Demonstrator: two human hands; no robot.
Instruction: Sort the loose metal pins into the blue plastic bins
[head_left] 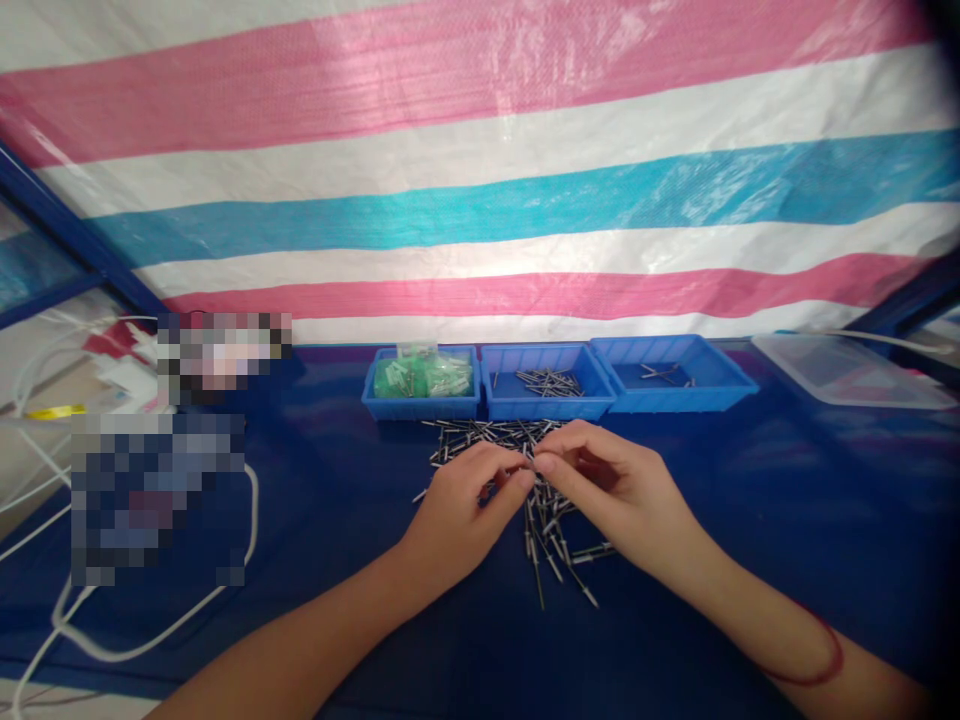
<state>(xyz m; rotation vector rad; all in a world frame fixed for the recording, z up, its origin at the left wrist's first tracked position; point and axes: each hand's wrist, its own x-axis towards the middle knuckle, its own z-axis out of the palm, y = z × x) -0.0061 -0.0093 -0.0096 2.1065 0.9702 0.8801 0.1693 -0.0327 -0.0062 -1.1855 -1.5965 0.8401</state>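
Well, with my fingertips as the middle of the dial and twelve straight ahead, the loose rivets (553, 503) lie on the table (322, 480) just beneath and around them. Some fan out from ten o'clock to twelve, and others trail toward me between five and six.

My left hand (459, 505) and right hand (626, 488) meet over this pile, tips touching or nearly so. On each, thumb and forefinger are drawn almost together, the other fingers curled; the fingertips hide whether a rivet is pinched there, so I cannot tell.

The left blue bin (421, 408), near eleven o'clock, holds green bags (390, 378). The middle blue bin (551, 408), just beyond the pile at twelve, holds a heap of rivets. The right blue bin (675, 400), around two, has only a few.
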